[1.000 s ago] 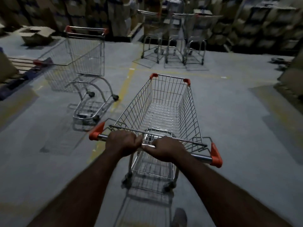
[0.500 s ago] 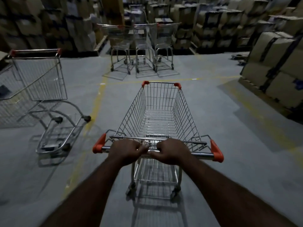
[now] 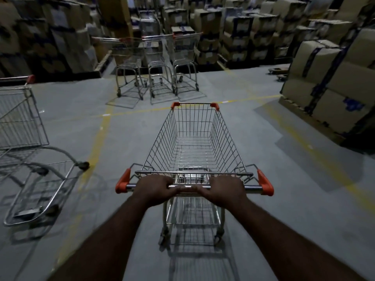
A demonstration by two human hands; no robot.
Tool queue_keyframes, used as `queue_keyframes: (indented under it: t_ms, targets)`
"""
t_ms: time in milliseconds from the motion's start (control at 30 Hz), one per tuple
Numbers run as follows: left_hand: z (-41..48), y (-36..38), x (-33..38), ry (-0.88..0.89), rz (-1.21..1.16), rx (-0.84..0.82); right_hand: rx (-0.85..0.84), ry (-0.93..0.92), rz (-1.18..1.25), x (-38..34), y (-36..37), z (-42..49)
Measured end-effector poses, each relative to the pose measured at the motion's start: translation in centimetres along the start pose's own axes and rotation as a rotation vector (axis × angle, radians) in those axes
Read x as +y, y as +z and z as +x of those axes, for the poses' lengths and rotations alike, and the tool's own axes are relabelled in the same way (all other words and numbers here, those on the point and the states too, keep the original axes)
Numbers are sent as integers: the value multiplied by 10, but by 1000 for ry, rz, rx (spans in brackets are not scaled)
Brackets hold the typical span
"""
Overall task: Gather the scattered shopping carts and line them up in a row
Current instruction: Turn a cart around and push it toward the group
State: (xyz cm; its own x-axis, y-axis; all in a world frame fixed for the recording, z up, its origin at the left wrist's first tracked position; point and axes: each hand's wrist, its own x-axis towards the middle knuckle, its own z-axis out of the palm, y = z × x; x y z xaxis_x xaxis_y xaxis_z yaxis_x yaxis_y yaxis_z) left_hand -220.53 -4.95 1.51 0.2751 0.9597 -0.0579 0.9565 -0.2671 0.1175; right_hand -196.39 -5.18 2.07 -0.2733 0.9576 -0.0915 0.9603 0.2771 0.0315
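The shopping cart [image 3: 192, 138] is held by its handle bar [image 3: 251, 187] on the grey floor [image 3: 284, 199]. The grip of the left hand [image 3: 155, 188] and of the right hand [image 3: 225, 189] is closed round the bar. A stray cart [image 3: 22, 118] is seen just off to the left. Farther on, past a yellow line [image 3: 101, 126], three carts [image 3: 156, 63] are lined up side by side before stacked boxes [image 3: 332, 82]. The delivery step is judged to be in hand. Next, the held cart must be steered straight and parked flush at the row's right end.
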Motion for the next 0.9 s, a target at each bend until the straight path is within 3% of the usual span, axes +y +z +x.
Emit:
queue_keyframes:
  t_ms: [200, 900]
  targets:
    - [84, -4, -1, 9, 30, -52, -98, 17, 63, 41, -6, 73]
    - [495, -29, -11, 144, -91, -330, -57, 164, 15, 225, -36, 384]
